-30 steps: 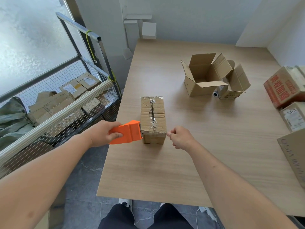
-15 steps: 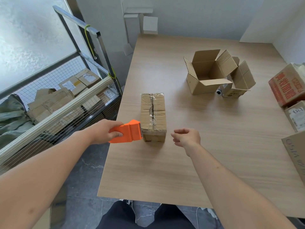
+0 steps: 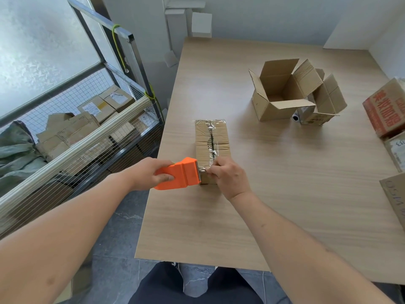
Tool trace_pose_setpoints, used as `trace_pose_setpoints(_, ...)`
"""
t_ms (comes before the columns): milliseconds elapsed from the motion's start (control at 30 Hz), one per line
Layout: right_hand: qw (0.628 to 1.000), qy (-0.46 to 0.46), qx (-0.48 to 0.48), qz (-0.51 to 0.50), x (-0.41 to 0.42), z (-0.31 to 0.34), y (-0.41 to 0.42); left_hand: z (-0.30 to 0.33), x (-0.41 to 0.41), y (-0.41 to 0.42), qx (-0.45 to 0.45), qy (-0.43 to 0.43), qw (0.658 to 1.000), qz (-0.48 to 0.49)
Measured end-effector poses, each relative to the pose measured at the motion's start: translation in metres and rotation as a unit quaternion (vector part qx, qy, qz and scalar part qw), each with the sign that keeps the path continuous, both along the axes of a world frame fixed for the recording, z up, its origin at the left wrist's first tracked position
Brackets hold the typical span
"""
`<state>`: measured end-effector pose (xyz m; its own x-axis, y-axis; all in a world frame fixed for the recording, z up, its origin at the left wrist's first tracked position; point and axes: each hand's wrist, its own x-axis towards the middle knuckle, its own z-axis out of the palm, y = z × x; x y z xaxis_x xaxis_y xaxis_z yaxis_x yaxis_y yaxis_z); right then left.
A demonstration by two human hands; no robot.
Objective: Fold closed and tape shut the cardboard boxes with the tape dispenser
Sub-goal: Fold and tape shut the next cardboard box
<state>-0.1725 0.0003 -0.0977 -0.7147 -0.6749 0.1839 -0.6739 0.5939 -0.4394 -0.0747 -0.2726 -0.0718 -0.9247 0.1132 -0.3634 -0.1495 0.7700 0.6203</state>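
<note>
Closed box [image 3: 212, 143]: laid lengthwise near the left edge of the table [image 3: 285, 194]; clear tape seen along its top seam.
Tape dispenser [image 3: 178, 174]: orange, held against the box's near left corner.
Left hand [image 3: 149, 173]: fingers wrapped round the dispenser body.
Right hand [image 3: 230, 176]: fingertips pinched on the tape end at the dispenser's blade.
Open boxes [image 3: 278, 93]: two, flaps raised, set well apart at far right.

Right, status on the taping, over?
Left hand grips dispenser; right hand pinches tape at its blade. Closed box taped along the seam. Open boxes beyond, nothing in the way.
</note>
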Motion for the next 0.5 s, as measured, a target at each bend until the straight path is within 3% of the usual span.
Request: trace_pose_setpoints(500,0.997,-0.039,0.037,-0.057,0.004,0.005,-0.01,-0.006,0.013,-0.022,0.026,-0.036,0.999,0.0)
